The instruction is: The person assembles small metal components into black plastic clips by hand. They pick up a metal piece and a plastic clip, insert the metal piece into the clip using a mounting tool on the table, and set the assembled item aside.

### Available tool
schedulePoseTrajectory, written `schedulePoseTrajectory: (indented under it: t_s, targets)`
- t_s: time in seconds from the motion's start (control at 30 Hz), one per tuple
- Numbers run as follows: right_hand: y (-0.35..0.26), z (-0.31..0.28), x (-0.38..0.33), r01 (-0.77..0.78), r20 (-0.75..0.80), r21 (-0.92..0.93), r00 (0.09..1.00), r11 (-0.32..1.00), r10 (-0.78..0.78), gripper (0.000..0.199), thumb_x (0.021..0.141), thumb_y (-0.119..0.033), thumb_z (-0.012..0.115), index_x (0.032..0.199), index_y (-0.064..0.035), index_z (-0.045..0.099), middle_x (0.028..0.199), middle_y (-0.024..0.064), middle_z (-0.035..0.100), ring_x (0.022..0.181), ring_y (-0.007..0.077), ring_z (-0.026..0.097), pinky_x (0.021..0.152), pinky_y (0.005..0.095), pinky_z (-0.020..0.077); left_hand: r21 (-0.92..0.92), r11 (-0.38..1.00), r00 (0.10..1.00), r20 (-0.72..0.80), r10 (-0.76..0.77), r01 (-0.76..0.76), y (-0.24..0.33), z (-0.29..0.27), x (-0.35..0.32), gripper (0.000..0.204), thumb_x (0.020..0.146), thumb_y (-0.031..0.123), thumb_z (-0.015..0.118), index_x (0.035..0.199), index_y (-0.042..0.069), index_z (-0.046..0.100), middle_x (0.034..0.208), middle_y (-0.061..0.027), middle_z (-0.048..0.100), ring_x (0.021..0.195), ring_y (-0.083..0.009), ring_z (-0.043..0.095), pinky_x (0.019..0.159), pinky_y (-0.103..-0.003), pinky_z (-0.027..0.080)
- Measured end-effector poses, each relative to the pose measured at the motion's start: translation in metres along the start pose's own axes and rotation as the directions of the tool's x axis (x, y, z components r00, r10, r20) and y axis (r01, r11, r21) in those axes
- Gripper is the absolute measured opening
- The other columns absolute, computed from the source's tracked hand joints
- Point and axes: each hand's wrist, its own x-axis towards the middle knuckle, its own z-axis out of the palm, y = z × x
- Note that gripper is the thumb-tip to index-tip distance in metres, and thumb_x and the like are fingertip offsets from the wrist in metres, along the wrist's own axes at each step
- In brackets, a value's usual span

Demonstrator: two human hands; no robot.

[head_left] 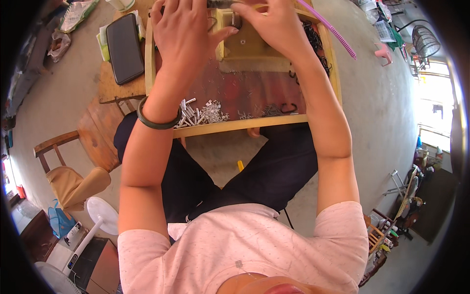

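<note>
My left hand point(186, 34) is at the top edge of the view, over the left side of a wooden-rimmed tray point(240, 125). Its fingers stretch forward and its thumb stands apart, close to a small dark metal piece point(236, 20) on a yellowish wooden block point(259, 46). On the block's other side is my right hand point(269, 22), thumb pointing inward; its other fingers are mostly cut off by the frame. Between the hands lies a dark object point(220, 3), too cropped to name. Small silver metal tubes point(193, 115) lie loose at the tray's near left corner.
Black hook-shaped pieces point(313, 36) line the tray's right side, with grey bits point(271, 110) near the front rim. A purple ribbed tube point(338, 36) crosses the upper right. Left of the tray lies a black phone point(125, 49). A wooden chair point(95, 130) and a white fan point(103, 215) stand left.
</note>
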Motion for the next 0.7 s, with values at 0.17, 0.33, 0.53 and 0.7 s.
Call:
schedulePoseTrajectory:
  t_s: [0.17, 0.33, 0.53, 0.7]
  targets:
    - [-0.010, -0.014, -0.013, 0.139, -0.088, -0.195, 0.984, 0.971, -0.158, 0.028, 0.090, -0.007, 0.069, 0.118, -0.0046, 0.070, 0.085, 0.0200, 0.071, 0.080, 0.0376, 0.071, 0.075, 0.0427, 0.0561, 0.120, 0.992, 0.998, -0.026, 0.054, -0.051, 0.006, -0.008, -0.003, 0.083, 0.062, 0.028, 0.092, 0.131, 0.005, 0.052, 0.132, -0.0142, 0.054, 0.131, -0.0360, 0.047, 0.112, -0.052, 0.033]
    - [0.024, -0.001, -0.020, 0.010, 0.087, -0.406, 0.996, 0.914, 0.028, 0.016, 0.088, -0.009, 0.071, 0.103, -0.0036, 0.072, 0.085, 0.0111, 0.072, 0.073, 0.0253, 0.071, 0.072, 0.0320, 0.0551, 0.027, 0.996, 0.992, -0.098, 0.082, -0.080, -0.001, 0.008, -0.006, 0.081, 0.066, 0.022, 0.092, 0.134, 0.005, 0.052, 0.136, -0.0167, 0.055, 0.131, -0.0361, 0.049, 0.108, -0.051, 0.038]
    - [-0.002, -0.017, -0.019, -0.138, 0.076, -0.127, 0.986, 0.982, 0.148, 0.025, 0.090, -0.007, 0.068, 0.115, -0.0053, 0.072, 0.084, 0.0252, 0.070, 0.077, 0.0409, 0.070, 0.068, 0.0449, 0.0552, -0.126, 0.979, 0.977, -0.165, 0.136, -0.158, -0.007, 0.025, -0.012, 0.034, 0.075, 0.024, 0.088, 0.102, 0.013, 0.070, 0.103, -0.0045, 0.067, 0.096, -0.0269, 0.064, 0.081, -0.040, 0.051]
    - [-0.015, -0.027, -0.014, -0.343, 0.284, 0.111, 0.910, 0.933, 0.301, 0.023, 0.091, -0.007, 0.068, 0.113, -0.0022, 0.071, 0.075, 0.0146, 0.072, 0.065, 0.0213, 0.071, 0.060, 0.0318, 0.0537, -0.176, 0.981, 0.995, -0.074, 0.073, -0.085, -0.005, 0.020, -0.013, 0.031, 0.076, 0.019, 0.087, 0.101, 0.012, 0.071, 0.103, -0.0046, 0.068, 0.098, -0.0276, 0.064, 0.082, -0.040, 0.052]
